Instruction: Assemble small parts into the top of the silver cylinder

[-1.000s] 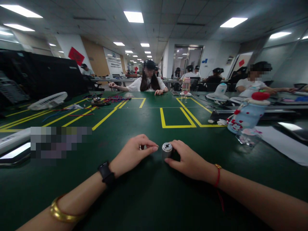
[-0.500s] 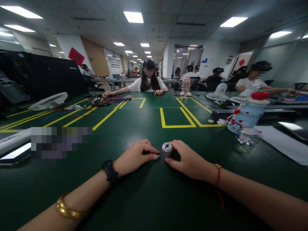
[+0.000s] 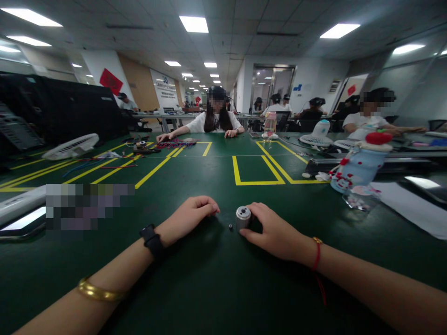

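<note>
My right hand (image 3: 271, 227) holds 1 metal cylinder (image 3: 243, 218), 1 small part (image 3: 230, 227) alongside; grip of left hand (image 3: 186, 217), I cannot tell.

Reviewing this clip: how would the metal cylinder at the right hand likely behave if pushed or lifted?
The metal cylinder looks stiff and perhaps heavy for its size, given its metallic body. Its smooth-looking side might be slightly slippery. It stands upright, but its round side suggests it could roll if tipped.
</note>
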Tool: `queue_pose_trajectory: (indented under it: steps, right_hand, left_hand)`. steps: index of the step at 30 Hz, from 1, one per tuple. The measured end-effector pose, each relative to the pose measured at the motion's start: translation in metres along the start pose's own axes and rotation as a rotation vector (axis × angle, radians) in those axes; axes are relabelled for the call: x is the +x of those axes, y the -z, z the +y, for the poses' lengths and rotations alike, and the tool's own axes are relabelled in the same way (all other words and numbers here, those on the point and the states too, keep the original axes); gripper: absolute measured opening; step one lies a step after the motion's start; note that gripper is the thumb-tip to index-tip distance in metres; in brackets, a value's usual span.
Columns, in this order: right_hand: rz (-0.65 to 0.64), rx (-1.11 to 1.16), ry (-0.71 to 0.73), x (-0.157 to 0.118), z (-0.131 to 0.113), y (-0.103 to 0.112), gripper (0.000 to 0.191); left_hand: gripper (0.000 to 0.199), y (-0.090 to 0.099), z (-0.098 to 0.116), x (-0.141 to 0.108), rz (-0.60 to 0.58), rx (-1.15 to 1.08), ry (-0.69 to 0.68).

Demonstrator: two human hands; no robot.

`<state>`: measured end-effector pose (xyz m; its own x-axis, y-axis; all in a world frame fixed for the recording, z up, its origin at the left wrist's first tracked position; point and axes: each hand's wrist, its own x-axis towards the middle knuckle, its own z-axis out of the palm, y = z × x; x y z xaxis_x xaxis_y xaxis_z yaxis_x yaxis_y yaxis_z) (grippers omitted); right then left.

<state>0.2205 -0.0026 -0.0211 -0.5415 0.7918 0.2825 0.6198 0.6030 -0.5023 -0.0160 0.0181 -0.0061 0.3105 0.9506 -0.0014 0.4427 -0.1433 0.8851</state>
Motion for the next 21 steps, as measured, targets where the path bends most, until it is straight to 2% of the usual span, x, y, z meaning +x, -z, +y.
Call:
queue_pose_trajectory:
  steps: [14,21]
  right_hand:
    - [0.001,0.015,-0.018,-0.0012,0.0,0.0012,0.029]
    - [0.015,0.014,-0.017,-0.0004,-0.0001,0.0001,0.029]
  left_hand:
    - [0.029,-0.0038,-0.0037,-0.0001,-0.081,0.073,-0.027]
    - [0.023,-0.0048,-0.0035,-0.0015,-0.133,0.217,-0.125]
